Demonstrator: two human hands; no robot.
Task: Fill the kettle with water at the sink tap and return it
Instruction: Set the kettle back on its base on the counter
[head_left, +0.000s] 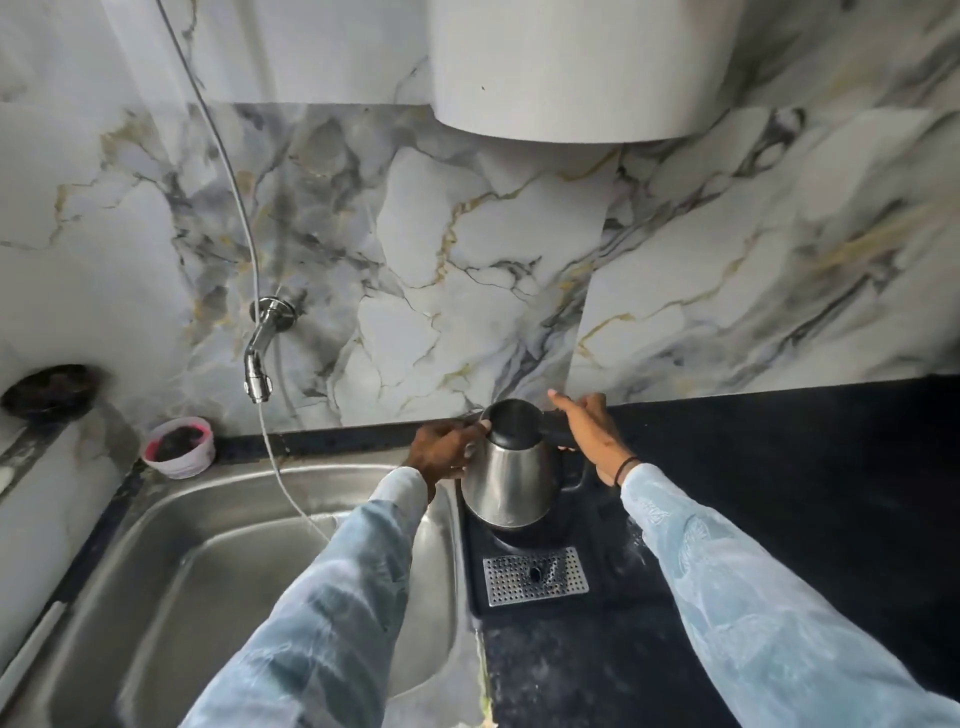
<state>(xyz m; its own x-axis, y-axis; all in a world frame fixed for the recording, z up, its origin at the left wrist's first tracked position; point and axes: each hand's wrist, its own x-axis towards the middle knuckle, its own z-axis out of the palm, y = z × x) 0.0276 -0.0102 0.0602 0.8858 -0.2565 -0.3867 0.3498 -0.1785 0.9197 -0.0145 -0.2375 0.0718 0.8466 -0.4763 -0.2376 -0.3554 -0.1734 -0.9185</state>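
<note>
Kettle (506, 478): upright on base, between both hands; right hand (589, 434) fingers wrapped round handle, left hand (441, 449) fingers curled against its side.

One kettle (511, 467), one tap (261, 358), one sink (208, 545), two hands.

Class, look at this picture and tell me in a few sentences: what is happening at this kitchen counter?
A person stands at a dark counter beside a steel sink. Both hands are on a steel kettle that sits on its black base. The left hand holds the kettle's side near the rim, and the right hand grips the black handle. The tap on the wall is off to the left, over the sink.
</note>
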